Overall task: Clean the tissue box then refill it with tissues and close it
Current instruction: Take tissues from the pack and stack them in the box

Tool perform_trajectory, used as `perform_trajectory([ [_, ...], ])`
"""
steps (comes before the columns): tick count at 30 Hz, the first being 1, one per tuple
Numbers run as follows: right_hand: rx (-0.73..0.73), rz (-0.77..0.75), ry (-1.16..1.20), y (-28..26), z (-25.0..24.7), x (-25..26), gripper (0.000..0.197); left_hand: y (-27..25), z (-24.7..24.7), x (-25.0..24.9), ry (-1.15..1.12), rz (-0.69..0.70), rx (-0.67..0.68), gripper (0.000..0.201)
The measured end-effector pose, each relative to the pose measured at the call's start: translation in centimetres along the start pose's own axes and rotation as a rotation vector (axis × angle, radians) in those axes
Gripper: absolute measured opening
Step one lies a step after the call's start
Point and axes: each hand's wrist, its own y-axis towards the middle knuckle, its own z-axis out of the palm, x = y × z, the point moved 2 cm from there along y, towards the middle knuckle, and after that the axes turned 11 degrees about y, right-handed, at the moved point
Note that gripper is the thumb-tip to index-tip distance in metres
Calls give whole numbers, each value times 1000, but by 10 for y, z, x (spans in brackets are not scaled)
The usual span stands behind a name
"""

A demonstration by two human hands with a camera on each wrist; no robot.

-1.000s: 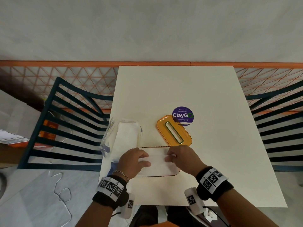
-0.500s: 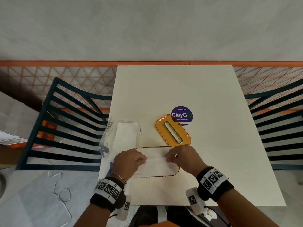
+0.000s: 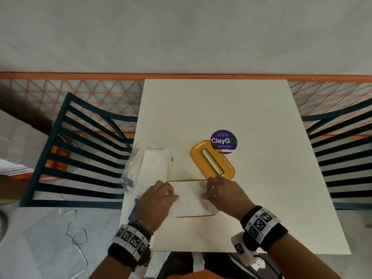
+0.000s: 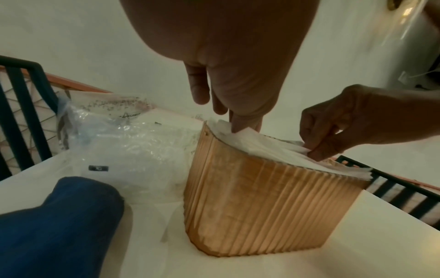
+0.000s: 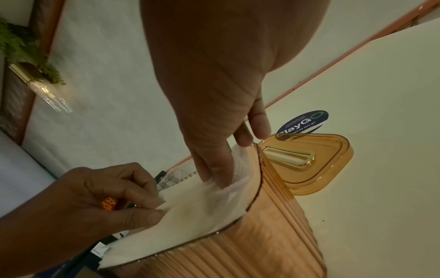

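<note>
The amber ribbed tissue box [image 3: 193, 215] stands open near the table's front edge, filled to the rim with white tissues [image 3: 190, 196]. My left hand [image 3: 173, 196] is over the box's left end and pinches the top tissue's edge [image 5: 166, 203] between thumb and forefinger. My right hand [image 3: 205, 195] is over the right end, its fingers [image 4: 316, 153] pinching the top sheet there. The amber lid [image 3: 213, 160] with its slot lies flat on the table just behind the box.
A torn plastic pack of tissues [image 3: 153, 168] lies to the left behind the box. A blue cloth [image 3: 133, 208] sits at the table's left edge. A purple sticker [image 3: 223, 140] lies behind the lid. Dark slatted chairs [image 3: 80, 158] flank the table.
Both hands stay on the tissues in the box. The left hand has slid slightly toward the box's left end; the right hand has hardly moved.
</note>
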Motion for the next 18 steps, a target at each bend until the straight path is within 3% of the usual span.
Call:
perform_trajectory([
  [5, 7, -37, -59, 0, 3, 2, 22, 0, -7, -11, 114, 19, 24, 39],
  [10, -6, -58, -70, 0, 5, 0, 22, 1, 0, -31, 178, -57, 143, 20],
  [18, -9, -66, -97, 1, 10, -5, 21, -15, 26, -87, 88, -72, 231, 75],
])
